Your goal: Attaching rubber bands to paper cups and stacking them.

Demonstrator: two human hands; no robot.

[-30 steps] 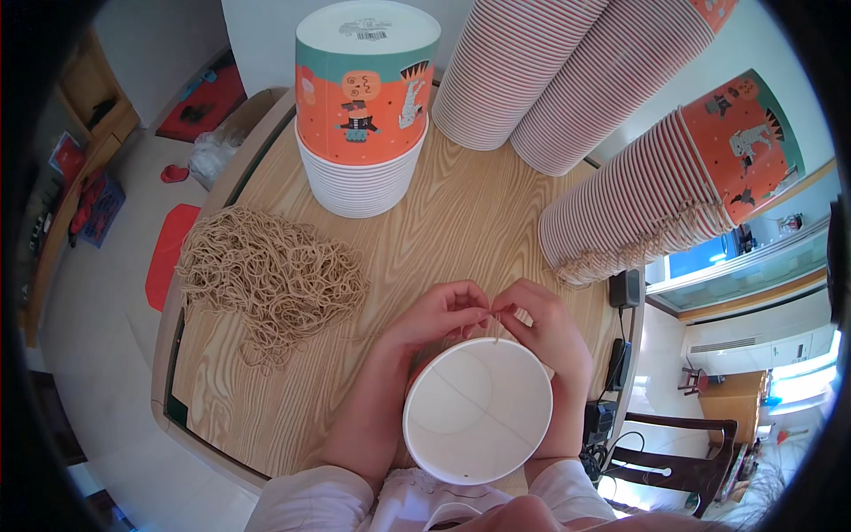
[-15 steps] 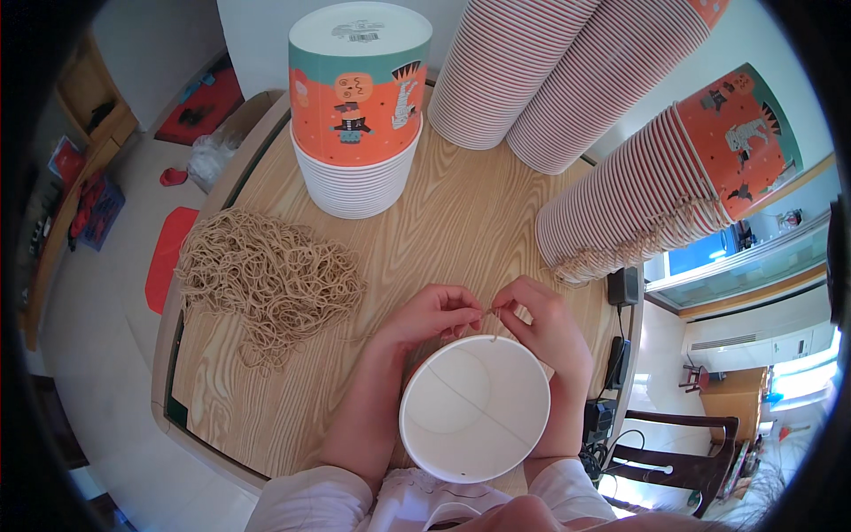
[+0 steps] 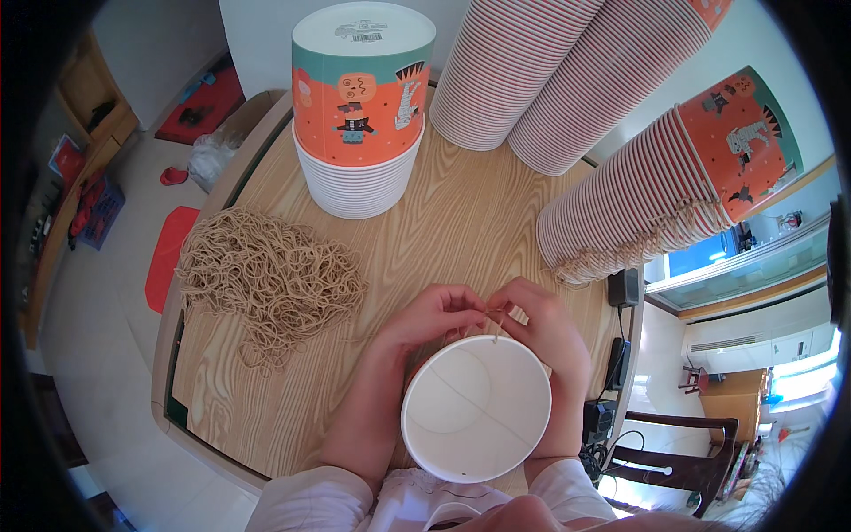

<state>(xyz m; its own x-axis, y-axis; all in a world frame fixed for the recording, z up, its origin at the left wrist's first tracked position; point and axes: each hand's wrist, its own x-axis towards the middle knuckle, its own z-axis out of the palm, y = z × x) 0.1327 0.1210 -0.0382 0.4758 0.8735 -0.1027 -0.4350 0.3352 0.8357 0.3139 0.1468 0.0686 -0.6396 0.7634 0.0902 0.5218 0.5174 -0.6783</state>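
Observation:
A white paper bucket (image 3: 452, 395) rests between my forearms, tilted with its open mouth toward me. At its far rim, my left hand (image 3: 434, 316) and my right hand (image 3: 545, 326) meet, with thumbs and fingertips pinched close together. Between them runs a thin tan string (image 3: 499, 330), which passes at the bucket's rim. Both hands are closed on this string; the exact knot or loop at the fingertips is too small to make out. To the left of my left hand lies a loose heap of tan strings (image 3: 275, 275) on the wooden table (image 3: 452, 226).
An upside-down stack of orange and green printed buckets (image 3: 359, 115) stands at the far left. Tall nested stacks (image 3: 510, 75) are behind. A leaning stack (image 3: 638, 182) at right carries a row of string loops (image 3: 651, 232). Black power adapters (image 3: 622, 288) line the right edge.
My right hand has shifted slightly left, closer to my left fingertips. The string at the rim now shows as a more upright strand. The bucket has barely moved.

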